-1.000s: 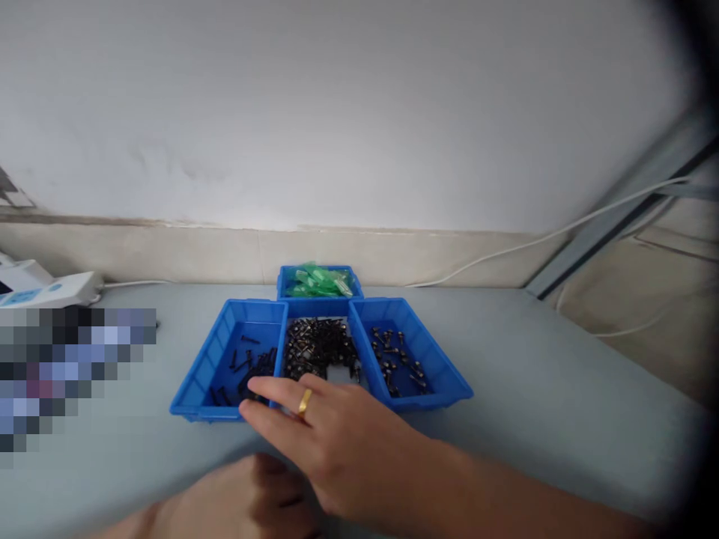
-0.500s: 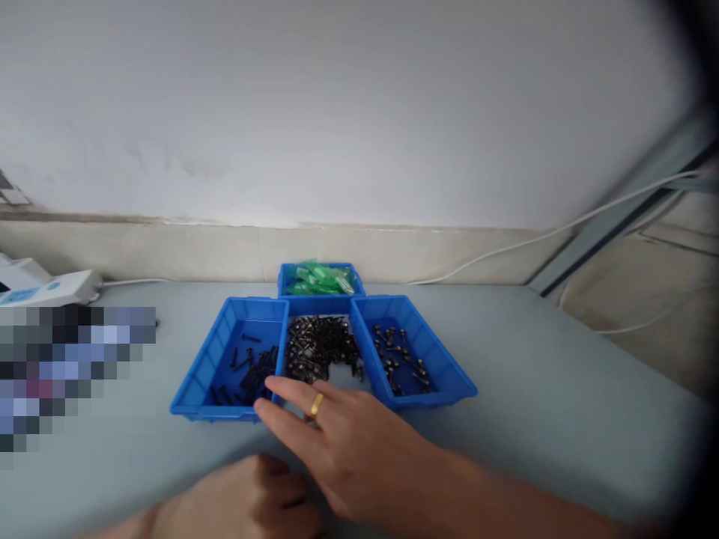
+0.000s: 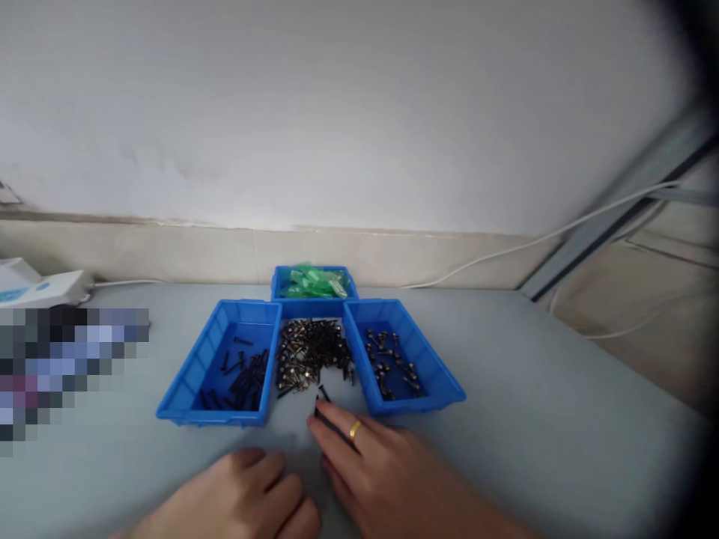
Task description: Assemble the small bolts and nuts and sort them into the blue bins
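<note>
My right hand (image 3: 382,479) lies low over the grey table with its fingers stretched forward and a gold ring on one. Its fingertips touch a black screw (image 3: 323,392) at the near edge of a loose pile of dark screws (image 3: 311,350) between two blue trays. My left hand (image 3: 247,498) rests on the table just left of it, fingers curled under; what is inside them is hidden. The left blue tray (image 3: 185,382) holds several black screws. The right blue tray (image 3: 441,382) holds several dark bolts.
A third blue tray (image 3: 278,283) with green plastic pieces stands behind the pile, near the wall. A white device (image 3: 39,288) sits at the far left above a blurred patch. White cables (image 3: 505,251) run along the wall at right. The table (image 3: 533,389) ends at right.
My right hand has drawn back from the near rim of the left tray, moving right and toward me to the front of the screw pile. The left hand has shifted slightly forward.
</note>
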Action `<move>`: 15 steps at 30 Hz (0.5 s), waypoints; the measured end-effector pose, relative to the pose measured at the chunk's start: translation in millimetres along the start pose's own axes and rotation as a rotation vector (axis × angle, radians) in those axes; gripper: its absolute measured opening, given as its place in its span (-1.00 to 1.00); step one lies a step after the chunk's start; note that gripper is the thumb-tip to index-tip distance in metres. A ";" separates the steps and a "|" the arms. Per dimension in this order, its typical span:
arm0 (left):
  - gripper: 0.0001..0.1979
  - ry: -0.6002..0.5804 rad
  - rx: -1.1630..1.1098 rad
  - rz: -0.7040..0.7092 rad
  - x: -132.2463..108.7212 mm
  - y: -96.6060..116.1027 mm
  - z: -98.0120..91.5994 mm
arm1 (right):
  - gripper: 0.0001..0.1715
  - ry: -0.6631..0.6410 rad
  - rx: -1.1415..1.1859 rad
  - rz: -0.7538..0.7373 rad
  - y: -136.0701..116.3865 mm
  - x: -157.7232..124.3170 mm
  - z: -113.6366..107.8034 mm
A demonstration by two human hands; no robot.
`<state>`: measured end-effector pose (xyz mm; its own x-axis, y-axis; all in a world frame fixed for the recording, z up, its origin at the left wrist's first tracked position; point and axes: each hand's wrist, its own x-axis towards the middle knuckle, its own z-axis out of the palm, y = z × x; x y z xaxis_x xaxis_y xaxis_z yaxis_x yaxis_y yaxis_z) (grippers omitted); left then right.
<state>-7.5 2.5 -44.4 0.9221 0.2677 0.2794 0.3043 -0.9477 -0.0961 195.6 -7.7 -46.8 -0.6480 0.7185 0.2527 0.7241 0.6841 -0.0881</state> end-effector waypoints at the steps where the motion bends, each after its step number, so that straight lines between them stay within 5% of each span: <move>1: -0.83 0.026 0.058 -0.038 -0.8 0.2 -0.5 | -0.60 0.016 0.009 -0.012 1.1 -1.1 -0.1; 3: -0.92 0.107 0.171 -0.085 -2.1 0.4 -4.5 | -0.62 0.046 0.024 -0.033 2.9 -2.7 -0.6; 8: -0.73 0.344 0.343 -0.158 -2.7 -3.7 -14.9 | -0.71 0.072 0.071 -0.080 6.3 -2.1 0.2; 15: -0.64 0.232 0.314 -0.262 2.5 -16.6 -4.6 | -0.75 -0.025 0.111 -0.059 8.1 -1.7 -2.4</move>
<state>-11.4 18.1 -37.7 0.7376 0.4116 0.5352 0.6104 -0.7453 -0.2681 203.1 -3.7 -45.6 -0.6954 0.6787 0.2363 0.6549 0.7339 -0.1804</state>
